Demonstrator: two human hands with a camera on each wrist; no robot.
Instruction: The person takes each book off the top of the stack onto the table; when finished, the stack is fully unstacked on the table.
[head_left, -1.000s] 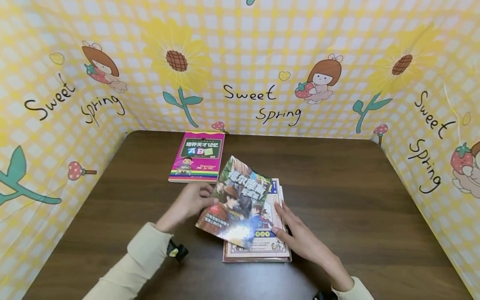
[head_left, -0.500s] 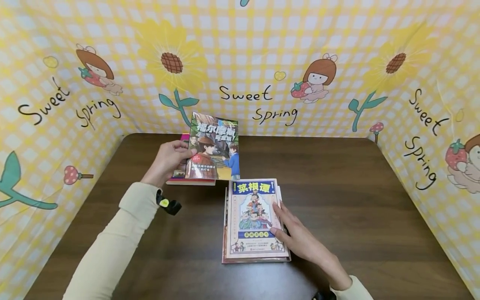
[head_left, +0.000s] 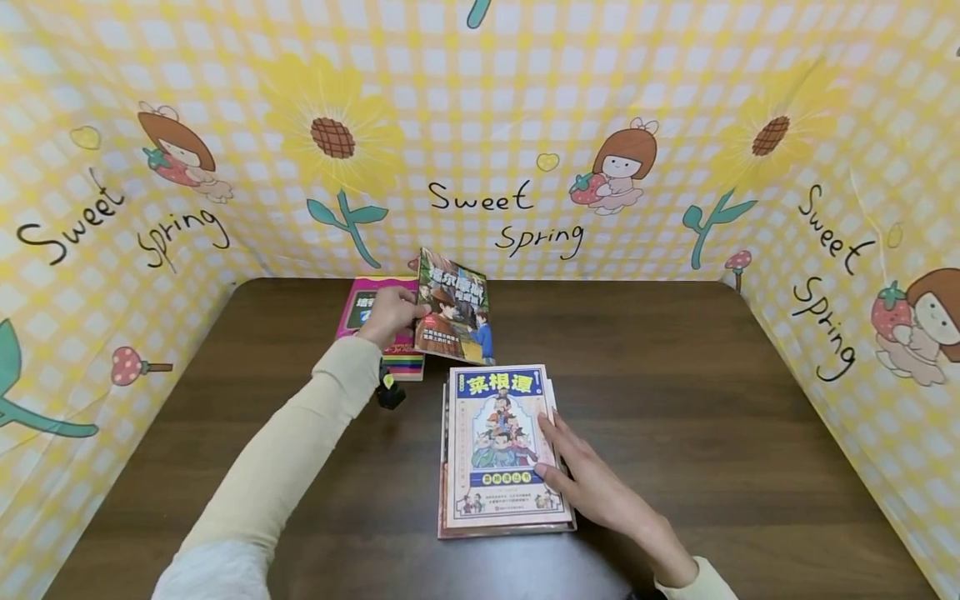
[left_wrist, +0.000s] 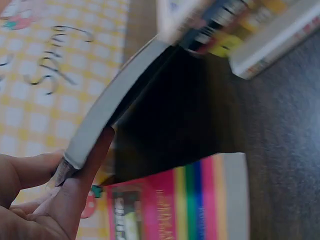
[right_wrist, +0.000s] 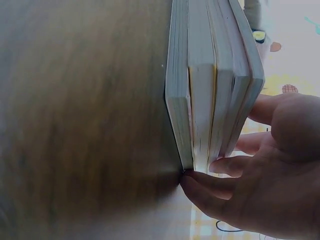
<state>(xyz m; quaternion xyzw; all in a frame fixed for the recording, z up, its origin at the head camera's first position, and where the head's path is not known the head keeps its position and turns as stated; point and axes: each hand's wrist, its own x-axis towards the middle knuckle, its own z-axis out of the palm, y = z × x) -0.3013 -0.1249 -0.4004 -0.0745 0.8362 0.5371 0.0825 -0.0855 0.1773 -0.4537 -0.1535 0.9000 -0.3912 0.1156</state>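
Observation:
My left hand (head_left: 392,315) pinches the left edge of a glossy paperback book (head_left: 453,308) with a boy in a brown hat on its cover. The paperback is tilted, raised at the back of the table, and overlaps the right side of a pink ABC book (head_left: 405,367) lying there. In the left wrist view its page edges (left_wrist: 107,95) run from thumb and fingers over the pink cover (left_wrist: 155,210). At centre lies a stack of several books, a cream book with a blue title band (head_left: 498,442) on top. My right hand (head_left: 600,483) rests against the stack's right side, thumb at the top cover.
The dark wooden table (head_left: 712,400) runs back to a yellow checked cloth (head_left: 510,108), which also rises at left and right. A black strap (head_left: 389,392) hangs at the left cuff. The right wrist view shows the stacked page edges (right_wrist: 200,90) of differing thickness.
My left hand has lifted the paperback off the stack, carried it back and left, then shifted it rightward beside the pink book. My right hand stays at the stack.

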